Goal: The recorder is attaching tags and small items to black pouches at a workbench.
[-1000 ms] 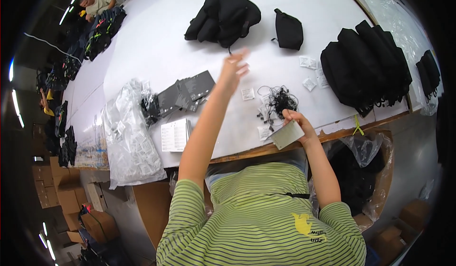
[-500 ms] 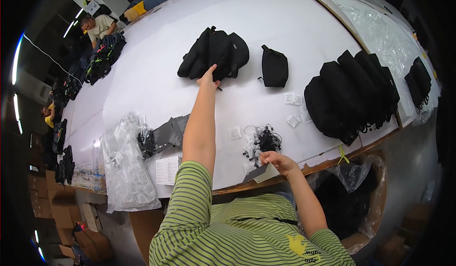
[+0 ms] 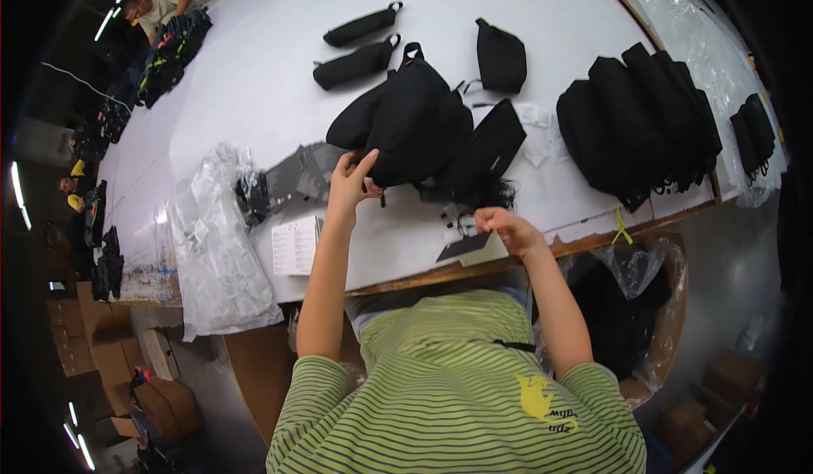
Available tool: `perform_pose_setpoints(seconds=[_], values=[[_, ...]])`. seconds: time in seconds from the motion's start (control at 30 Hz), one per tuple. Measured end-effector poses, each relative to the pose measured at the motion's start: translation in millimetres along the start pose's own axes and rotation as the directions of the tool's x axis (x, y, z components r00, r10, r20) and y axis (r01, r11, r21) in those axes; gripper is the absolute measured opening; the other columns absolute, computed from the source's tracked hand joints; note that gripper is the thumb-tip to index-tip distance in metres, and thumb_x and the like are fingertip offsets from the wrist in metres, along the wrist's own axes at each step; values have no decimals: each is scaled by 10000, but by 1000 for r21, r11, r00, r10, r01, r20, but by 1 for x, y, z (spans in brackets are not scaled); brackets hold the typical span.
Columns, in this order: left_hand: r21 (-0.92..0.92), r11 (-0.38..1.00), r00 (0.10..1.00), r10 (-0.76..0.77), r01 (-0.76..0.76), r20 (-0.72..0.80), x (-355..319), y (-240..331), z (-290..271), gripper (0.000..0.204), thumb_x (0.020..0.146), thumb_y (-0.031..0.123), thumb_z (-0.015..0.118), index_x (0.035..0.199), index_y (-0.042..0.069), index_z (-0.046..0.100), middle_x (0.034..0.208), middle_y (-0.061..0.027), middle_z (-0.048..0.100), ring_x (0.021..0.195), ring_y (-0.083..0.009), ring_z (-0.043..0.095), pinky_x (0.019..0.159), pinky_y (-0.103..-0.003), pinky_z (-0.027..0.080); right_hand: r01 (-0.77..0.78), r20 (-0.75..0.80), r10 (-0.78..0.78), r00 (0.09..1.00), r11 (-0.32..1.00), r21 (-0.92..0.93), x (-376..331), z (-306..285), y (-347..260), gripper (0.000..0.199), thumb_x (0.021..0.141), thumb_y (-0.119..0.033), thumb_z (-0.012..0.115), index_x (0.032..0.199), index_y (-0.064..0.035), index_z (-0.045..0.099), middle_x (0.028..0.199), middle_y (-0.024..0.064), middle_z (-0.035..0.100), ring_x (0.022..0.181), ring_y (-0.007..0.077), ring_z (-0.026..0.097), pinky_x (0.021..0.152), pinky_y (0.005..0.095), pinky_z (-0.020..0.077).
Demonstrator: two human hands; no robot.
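My left hand [image 3: 351,188] pinches the lower left edge of a black pouch [image 3: 415,118], which lies bunched with others in a small pile near the table's front. A flat black pouch [image 3: 491,146] leans out on the pile's right side. Close to the table edge, my right hand [image 3: 511,230] grips a dark hang tag [image 3: 464,246] between thumb and fingers. Thin black strings [image 3: 500,195] bunch just above that hand, partly covered by the pouches. Beyond the pile rest two slim black pouches [image 3: 362,25] and, to their right, a single upright one [image 3: 501,57].
At right stands a row of black pouches [image 3: 635,127]. On the left lie a clear plastic bag [image 3: 216,245], fanned grey tags [image 3: 301,173] and a stack of white printed cards [image 3: 295,246]. A person [image 3: 161,8] works at the far left. Below the table sits a lined carton [image 3: 677,305].
My left hand has drawn the pouches toward me, partly over the strings. Two slim pouches now lie apart at the back. My right hand keeps the dark tag.
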State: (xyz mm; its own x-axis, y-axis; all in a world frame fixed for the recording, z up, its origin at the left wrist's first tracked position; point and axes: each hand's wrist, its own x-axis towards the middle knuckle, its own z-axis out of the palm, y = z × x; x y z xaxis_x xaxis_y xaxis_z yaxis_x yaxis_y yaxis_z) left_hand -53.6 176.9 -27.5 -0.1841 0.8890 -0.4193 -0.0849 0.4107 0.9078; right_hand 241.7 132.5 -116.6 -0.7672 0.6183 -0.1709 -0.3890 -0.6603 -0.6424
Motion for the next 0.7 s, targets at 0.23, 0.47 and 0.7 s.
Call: perform_pose_setpoints(seconds=[0.23,0.47,0.7], values=[[398,802,740,581,-446,-339,-86,-68,12,437,824,205,684,1196,64,503,1125,-125,511,896,-183,504,784,-324,422,3,5,-3,1000,1000,20,-6,18,-14,214,762,-218,662,770,-59,519,719,-19,494,592,48,457,511,187,359],[756,363,702,690,-545,174,-77,-68,52,321,755,124,686,1069,94,627,1004,-137,524,949,-304,466,864,-415,375,38,-11,-38,999,997,-71,-16,39,-1,131,780,-145,662,774,-79,548,744,-31,519,580,38,430,525,189,347],[530,484,695,641,-696,327,-88,-34,51,207,704,151,755,832,40,636,944,-102,565,928,-283,473,869,-379,372,47,-468,-314,826,866,-498,-31,107,0,89,841,-124,668,875,-44,651,604,-95,461,543,-9,357,505,166,289]])
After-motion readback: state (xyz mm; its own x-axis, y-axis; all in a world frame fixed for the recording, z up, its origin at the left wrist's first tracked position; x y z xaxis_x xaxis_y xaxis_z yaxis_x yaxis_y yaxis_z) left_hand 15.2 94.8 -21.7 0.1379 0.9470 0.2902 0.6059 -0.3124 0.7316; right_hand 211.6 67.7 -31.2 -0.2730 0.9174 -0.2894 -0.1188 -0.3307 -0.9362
